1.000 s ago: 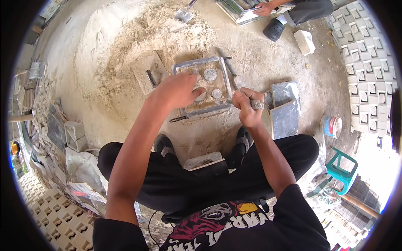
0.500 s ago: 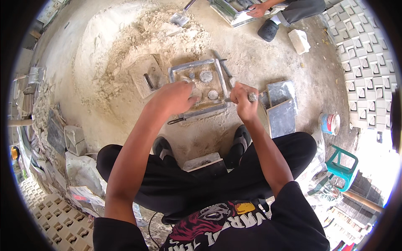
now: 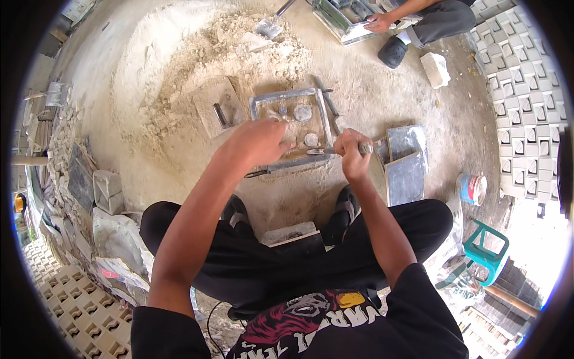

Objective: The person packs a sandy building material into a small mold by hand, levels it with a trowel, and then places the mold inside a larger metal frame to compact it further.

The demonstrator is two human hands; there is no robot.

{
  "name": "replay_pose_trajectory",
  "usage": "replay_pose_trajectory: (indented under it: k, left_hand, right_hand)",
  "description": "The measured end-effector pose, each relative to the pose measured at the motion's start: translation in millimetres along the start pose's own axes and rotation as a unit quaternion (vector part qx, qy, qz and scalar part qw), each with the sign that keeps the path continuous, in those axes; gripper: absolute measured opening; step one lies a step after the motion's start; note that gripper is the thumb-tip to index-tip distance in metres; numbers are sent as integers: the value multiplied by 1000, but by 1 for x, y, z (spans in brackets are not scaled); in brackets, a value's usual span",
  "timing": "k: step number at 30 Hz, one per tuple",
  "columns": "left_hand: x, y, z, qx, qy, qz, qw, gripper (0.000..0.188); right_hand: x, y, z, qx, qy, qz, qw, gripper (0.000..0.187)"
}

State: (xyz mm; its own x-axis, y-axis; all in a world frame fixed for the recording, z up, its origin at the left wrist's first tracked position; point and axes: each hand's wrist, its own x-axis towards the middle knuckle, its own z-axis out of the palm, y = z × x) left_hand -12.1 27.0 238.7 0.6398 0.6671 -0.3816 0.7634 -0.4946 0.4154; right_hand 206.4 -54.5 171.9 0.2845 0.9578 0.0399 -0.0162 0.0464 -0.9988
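Note:
A rectangular mould frame (image 3: pixel 289 94) of grey bars lies on the ground before me, filled with pale sandy material. Round pale discs, a larger one (image 3: pixel 303 112) and a smaller one (image 3: pixel 311 139), sit in it. Over the mould's left part hangs my left hand (image 3: pixel 263 141), thumb and fingers apart and pointing down at the fill. Whether it touches the fill is hidden. My right hand (image 3: pixel 353 147) is closed round the handle of a small trowel (image 3: pixel 321 151), whose narrow grey blade points left over the frame's near right corner.
Loose sand (image 3: pixel 179 72) is heaped beyond the mould, with a shovel (image 3: pixel 269 27) on it. A board (image 3: pixel 210 105) with a metal handle lies left of the mould; dark slabs (image 3: pixel 405 178) lie right. Another person's hand (image 3: pixel 379 23) rests on a second mould (image 3: pixel 344 30). A green stool (image 3: pixel 487 254) stands right.
The view has shifted slightly, so the scene sits lower and further right. The trowel blade now shows clearly across the mould's near right corner. My left hand stays over the mould.

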Motion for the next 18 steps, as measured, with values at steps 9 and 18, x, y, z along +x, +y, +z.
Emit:
replay_pose_trajectory:
  k: [9,18]
  left_hand:
    - [-2,-1,-5,-2,-28,-18,999,46]
    - [-9,1,-7,-13,-22,-29,999,46]
  right_hand:
    - [11,-11,0,-46,-16,18,999,35]
    - [12,-15,0,-13,1,6,1000,37]
